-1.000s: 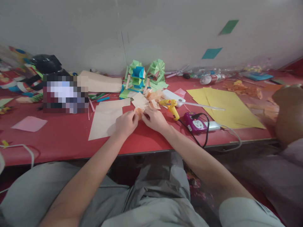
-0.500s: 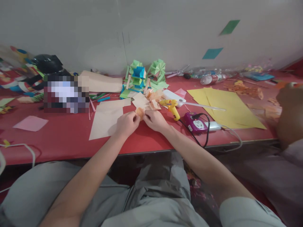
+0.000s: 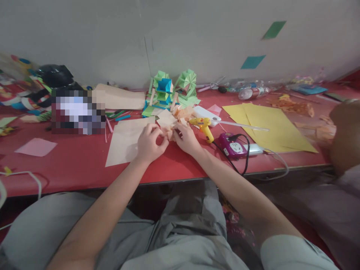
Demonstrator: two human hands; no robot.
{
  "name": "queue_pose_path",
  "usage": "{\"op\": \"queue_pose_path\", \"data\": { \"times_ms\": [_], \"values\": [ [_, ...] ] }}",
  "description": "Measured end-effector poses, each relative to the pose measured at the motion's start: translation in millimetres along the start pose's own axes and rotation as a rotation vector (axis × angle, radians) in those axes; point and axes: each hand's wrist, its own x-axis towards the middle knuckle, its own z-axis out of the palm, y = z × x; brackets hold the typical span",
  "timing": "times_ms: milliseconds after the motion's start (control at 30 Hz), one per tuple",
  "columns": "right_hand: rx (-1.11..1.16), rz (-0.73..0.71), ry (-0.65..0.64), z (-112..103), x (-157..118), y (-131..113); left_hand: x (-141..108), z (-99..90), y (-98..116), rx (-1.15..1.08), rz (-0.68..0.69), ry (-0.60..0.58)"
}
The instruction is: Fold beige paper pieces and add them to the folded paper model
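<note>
Between my two hands, over the red table (image 3: 180, 165), is a small folded piece of pale orange paper (image 3: 169, 135). My left hand (image 3: 152, 143) pinches its left side with thumb and forefinger, the other fingers curled. My right hand (image 3: 185, 138) closes on its right side; those fingertips are partly hidden. Under and behind my left hand lies a cream paper sheet (image 3: 123, 144). Just beyond the hands are a cream paper scrap (image 3: 166, 118) and a heap of peach paper pieces (image 3: 184, 112). A yellow glue gun (image 3: 204, 129) with a clear glue stick lies right of my right hand.
A purple power socket (image 3: 233, 146) with a black cord sits at the right front edge. Yellow paper sheets (image 3: 270, 127) lie behind it. Green and blue folded-paper models (image 3: 165, 90) stand by the wall. Another person's arm (image 3: 345, 135) is at far right.
The paper between my hands has turned and dropped slightly, showing folded points instead of a rounded face. My left fingers have lifted and shifted grip. The other person's hand at right has moved.
</note>
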Motion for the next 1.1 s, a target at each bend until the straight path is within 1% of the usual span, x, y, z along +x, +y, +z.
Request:
{"op": "queue_pose_path", "data": {
  "times_ms": [67,133,167,233,333,467,667,867,1000,1100],
  "values": [
    [0.025,-0.019,-0.004,-1.0,0.0,1.3,1.2,-2.0,-2.4,-0.002,0.032,0.063],
    [0.045,-0.040,-0.027,-2.0,-0.2,1.7,2.1,-2.7,-5.7,-0.097,0.013,0.075],
    [0.058,-0.053,-0.039,-2.3,-0.4,1.6,2.5,-2.3,-7.4,-0.167,-0.018,0.068],
    [0.079,-0.078,-0.060,-2.8,-0.6,0.7,2.9,-0.9,-10.3,-0.297,-0.113,0.028],
    [0.111,-0.079,-0.067,-3.3,-0.4,-1.7,3.2,0.9,-11.9,-0.402,-0.237,-0.062],
    [0.166,-0.021,-0.068,-4.3,0.4,-5.1,2.8,0.2,-10.5,-0.499,-0.276,-0.171],
    [0.259,0.063,-0.075,-5.9,0.6,-8.1,3.4,-0.6,-12.2,-0.534,-0.274,-0.243],
    [0.246,0.059,-0.068,-7.0,0.5,-6.1,4.7,-0.5,-11.8,-0.531,-0.269,-0.337],
    [0.274,0.053,-0.083,-7.4,0.5,-5.0,4.0,-2.3,-10.8,-0.538,-0.277,-0.339],
    [0.299,0.082,-0.094,-8.2,0.8,-7.4,3.5,-3.2,-11.6,-0.523,-0.275,-0.324]
  ]
}}
